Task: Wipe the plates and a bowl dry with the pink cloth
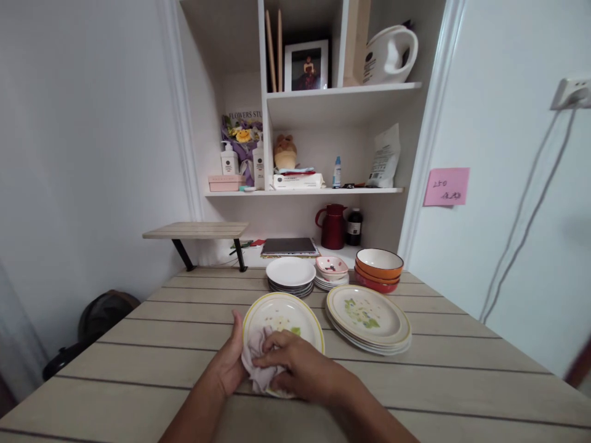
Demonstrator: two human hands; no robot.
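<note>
Well beyond the hands and off to their left, a small wooden riser (196, 231) stands on the slatted table (462, 369) against the wall, out of the way. The left hand (229, 364) is clamped on the near-left rim of a yellow-edged plate (289, 312), thumb lying up along the rim. Its fingers are hidden under fabric, so how far they wrap beneath cannot be told. That hold looks meant to steady the plate against sideways push. A bunched pale cloth (257, 364) lies between the two hands, covering the plate's near portion and spilling over its front edge. The right hand (302, 368) comes across from the right with its fingers curled shut on the cloth, knuckles up. It presses the wad flat onto the plate's surface, a grip suited to rubbing rather than lifting. The plate lies flat on the table directly under both hands, its far half bare and showing a faint flower print. Behind the grip sit a stack of white plates (290, 274) and a small pink dish (331, 266). Just right of the grip, apart from the held plate, a stack of flowered plates (369, 317) of the same pattern lies within easy reach. Further back on the right are nested orange bowls (378, 267).
</note>
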